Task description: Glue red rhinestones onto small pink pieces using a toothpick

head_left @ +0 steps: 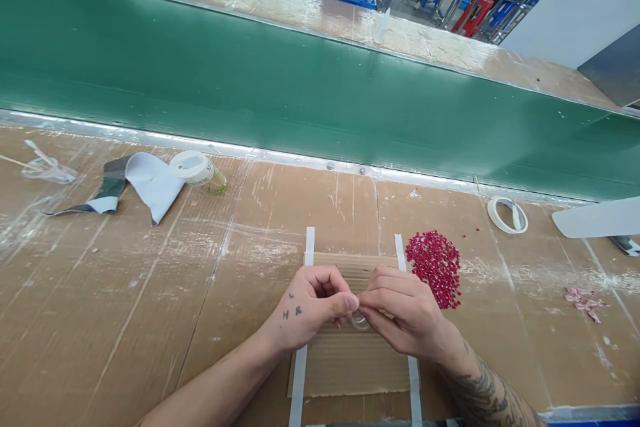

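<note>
1. The loose red beads (435, 268) lie in a heap just right of the fingers, with a few strays beyond it. None shows on the small clear ring (360, 321), so far as the fingers let it be seen. The pink petal-like pieces (583, 303) lie in a small scatter well to the right.
2. The right hand (400, 307) is nearly closed, its fingertips (367, 303) pinching the upper edge of the small clear ring, which sits just under the fingers.
3. The left hand (313, 303) is curled, its thumb (347, 302) meeting the right fingertips. Whether it has hold of the ring, I cannot tell.
4. Directly beneath the fingers lies a cardboard sheet (350, 363), held by two white tape strips (310, 247).
5. Farther right of the fingers sits a white tape roll (507, 215). Well to the left are a tape-topped jar (197, 170) and a curled white sheet (150, 183). Beyond them all runs a green conveyor belt (300, 80).
</note>
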Action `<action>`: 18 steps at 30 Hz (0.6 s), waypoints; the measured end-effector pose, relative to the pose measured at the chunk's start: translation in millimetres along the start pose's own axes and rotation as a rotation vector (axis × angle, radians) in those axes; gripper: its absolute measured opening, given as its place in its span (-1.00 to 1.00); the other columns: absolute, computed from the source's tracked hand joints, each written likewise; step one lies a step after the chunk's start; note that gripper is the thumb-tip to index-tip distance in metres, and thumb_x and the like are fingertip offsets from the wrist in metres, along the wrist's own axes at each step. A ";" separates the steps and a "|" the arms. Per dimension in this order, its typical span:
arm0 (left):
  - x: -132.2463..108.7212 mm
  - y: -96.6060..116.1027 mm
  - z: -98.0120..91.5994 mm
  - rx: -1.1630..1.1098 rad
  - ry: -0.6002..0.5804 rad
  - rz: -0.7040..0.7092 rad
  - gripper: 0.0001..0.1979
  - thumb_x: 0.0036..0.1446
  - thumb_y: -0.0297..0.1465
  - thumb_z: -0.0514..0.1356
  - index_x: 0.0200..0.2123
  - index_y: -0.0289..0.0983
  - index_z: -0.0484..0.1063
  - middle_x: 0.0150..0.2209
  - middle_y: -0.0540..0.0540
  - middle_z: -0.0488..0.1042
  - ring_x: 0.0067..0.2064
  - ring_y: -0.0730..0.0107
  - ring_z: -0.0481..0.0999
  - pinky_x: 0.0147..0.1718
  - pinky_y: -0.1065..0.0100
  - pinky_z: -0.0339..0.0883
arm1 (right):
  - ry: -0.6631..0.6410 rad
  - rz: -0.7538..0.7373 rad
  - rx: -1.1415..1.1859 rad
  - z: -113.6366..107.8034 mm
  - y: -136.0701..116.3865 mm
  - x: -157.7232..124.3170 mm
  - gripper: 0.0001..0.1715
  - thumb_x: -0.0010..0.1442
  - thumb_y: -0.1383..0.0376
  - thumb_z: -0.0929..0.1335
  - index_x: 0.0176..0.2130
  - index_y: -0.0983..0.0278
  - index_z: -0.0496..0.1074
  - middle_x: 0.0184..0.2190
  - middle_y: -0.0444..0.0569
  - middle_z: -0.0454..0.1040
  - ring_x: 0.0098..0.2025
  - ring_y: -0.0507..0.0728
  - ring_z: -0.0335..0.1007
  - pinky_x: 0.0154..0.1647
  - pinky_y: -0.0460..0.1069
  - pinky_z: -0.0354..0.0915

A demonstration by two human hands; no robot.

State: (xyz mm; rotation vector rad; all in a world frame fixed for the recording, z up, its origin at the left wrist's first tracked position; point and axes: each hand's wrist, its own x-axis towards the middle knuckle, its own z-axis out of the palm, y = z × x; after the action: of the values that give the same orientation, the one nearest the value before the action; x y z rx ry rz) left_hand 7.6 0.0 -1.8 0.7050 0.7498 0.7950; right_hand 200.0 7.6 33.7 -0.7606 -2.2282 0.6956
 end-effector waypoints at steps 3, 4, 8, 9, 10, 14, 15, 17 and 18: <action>-0.3 1.0 -0.2 0.014 0.006 0.000 -0.56 -0.04 -0.11 0.49 -0.54 -0.35 0.45 -0.63 0.00 0.45 -0.60 0.56 0.35 -0.56 0.50 0.27 | 0.003 -0.008 0.001 -0.1 0.2 0.8 -0.84 0.33 0.49 0.30 -0.22 0.29 0.45 -0.48 -0.08 0.47 -0.45 0.05 0.27 -0.45 -0.05 0.28; -0.5 1.7 0.0 0.022 0.010 -0.001 -0.56 -0.03 -0.12 0.49 -0.54 -0.35 0.45 -0.63 0.00 0.45 -0.59 0.55 0.36 -0.56 0.50 0.27 | 0.003 -0.008 0.002 0.0 0.5 0.8 -0.84 0.34 0.49 0.30 -0.21 0.29 0.46 -0.48 -0.08 0.47 -0.45 0.05 0.27 -0.45 -0.05 0.29; -1.1 5.6 1.1 0.045 0.021 -0.004 -0.54 -0.05 -0.09 0.49 -0.55 -0.34 0.44 -0.63 -0.01 0.45 -0.59 0.53 0.35 -0.55 0.48 0.25 | -0.002 -0.004 0.005 0.3 1.6 0.2 -0.84 0.34 0.47 0.30 -0.20 0.28 0.46 -0.47 -0.08 0.47 -0.44 0.06 0.30 -0.44 -0.04 0.30; -1.1 6.4 1.3 0.049 0.021 -0.006 -0.54 -0.06 -0.09 0.49 -0.55 -0.34 0.44 -0.63 -0.01 0.44 -0.59 0.53 0.35 -0.56 0.47 0.25 | -0.002 -0.002 0.005 0.4 1.8 -0.1 -0.84 0.33 0.47 0.30 -0.20 0.28 0.46 -0.47 -0.08 0.47 -0.44 0.06 0.31 -0.44 -0.05 0.30; -1.1 6.9 1.4 0.055 0.023 -0.006 -0.54 -0.06 -0.08 0.48 -0.55 -0.34 0.44 -0.64 -0.01 0.44 -0.60 0.52 0.34 -0.56 0.47 0.24 | -0.002 -0.001 0.005 0.7 1.9 -0.4 -0.83 0.33 0.48 0.30 -0.21 0.28 0.46 -0.47 -0.08 0.48 -0.43 0.05 0.31 -0.44 -0.05 0.31; -1.4 5.6 -0.4 0.102 0.010 0.091 -0.57 -0.03 -0.12 0.49 -0.55 -0.34 0.48 -0.61 -0.05 0.48 -0.57 0.51 0.36 -0.56 0.47 0.23 | 0.029 0.001 0.021 3.6 2.2 -2.4 -0.82 0.32 0.49 0.32 -0.16 0.27 0.48 -0.45 -0.07 0.50 -0.43 0.06 0.33 -0.43 -0.04 0.33; -1.4 4.7 -1.3 0.117 -0.004 0.161 -0.59 -0.01 -0.14 0.49 -0.55 -0.34 0.50 -0.59 -0.07 0.51 -0.55 0.49 0.39 -0.54 0.47 0.25 | 0.049 -0.004 0.032 4.7 2.1 -3.0 -0.81 0.31 0.49 0.33 -0.14 0.28 0.49 -0.44 -0.06 0.51 -0.42 0.06 0.35 -0.42 -0.04 0.35; -1.1 3.1 -3.4 0.145 -0.042 0.332 -0.64 0.03 -0.18 0.48 -0.54 -0.32 0.53 -0.55 -0.09 0.55 -0.52 0.46 0.44 -0.50 0.44 0.30 | 0.093 -0.024 0.050 6.8 1.7 -3.8 -0.79 0.30 0.50 0.34 -0.10 0.28 0.49 -0.41 -0.05 0.53 -0.40 0.06 0.37 -0.38 -0.02 0.39; -0.9 2.7 -4.3 0.162 -0.060 0.411 -0.67 0.06 -0.20 0.47 -0.53 -0.31 0.54 -0.55 -0.09 0.57 -0.51 0.46 0.46 -0.47 0.43 0.33 | 0.110 -0.038 0.055 7.6 1.4 -3.9 -0.78 0.29 0.50 0.34 -0.09 0.29 0.49 -0.40 -0.04 0.54 -0.39 0.06 0.38 -0.37 -0.02 0.40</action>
State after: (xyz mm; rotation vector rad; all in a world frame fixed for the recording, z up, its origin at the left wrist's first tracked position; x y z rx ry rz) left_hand 2.8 1.8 -1.7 1.0446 0.6268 1.0877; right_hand 197.3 4.0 26.3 -0.7107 -2.1106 0.6771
